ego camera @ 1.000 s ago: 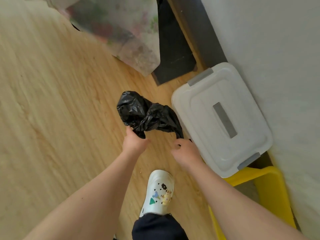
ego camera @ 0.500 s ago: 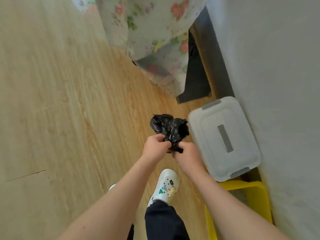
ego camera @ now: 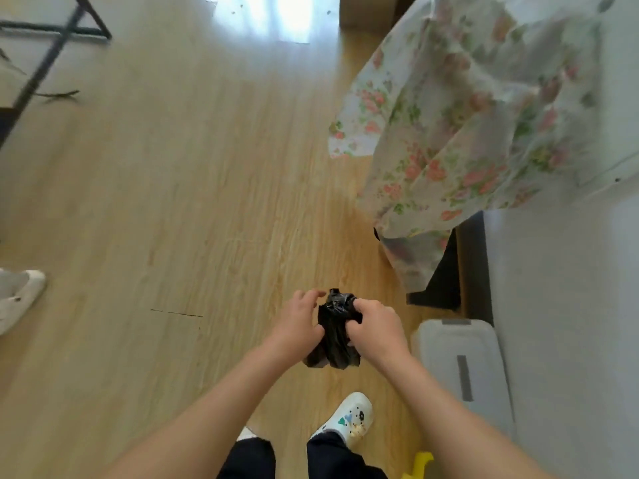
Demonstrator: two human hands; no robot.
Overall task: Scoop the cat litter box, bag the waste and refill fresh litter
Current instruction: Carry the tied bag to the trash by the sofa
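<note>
At the far left edge a white shoe (ego camera: 17,295) lies on the wood floor (ego camera: 173,202), with black frame legs (ego camera: 52,32) above it. At centre, held above the floor in front of the person, is the bag (ego camera: 337,337): black, crumpled into a tight bundle, its contents hidden. The left hand (ego camera: 301,323) grips its left side with the fingers half curled, the fingertips arching over the bag's top. The right hand (ego camera: 375,326) is clenched round the bag's right side. Below them is a white clog (ego camera: 349,421) with charms. Further right a floral cloth (ego camera: 466,126) hangs down. A translucent bin (ego camera: 460,368) sits against the wall (ego camera: 570,340), lid on, contents unseen. A yellow edge (ego camera: 418,464) shows at the bottom.
</note>
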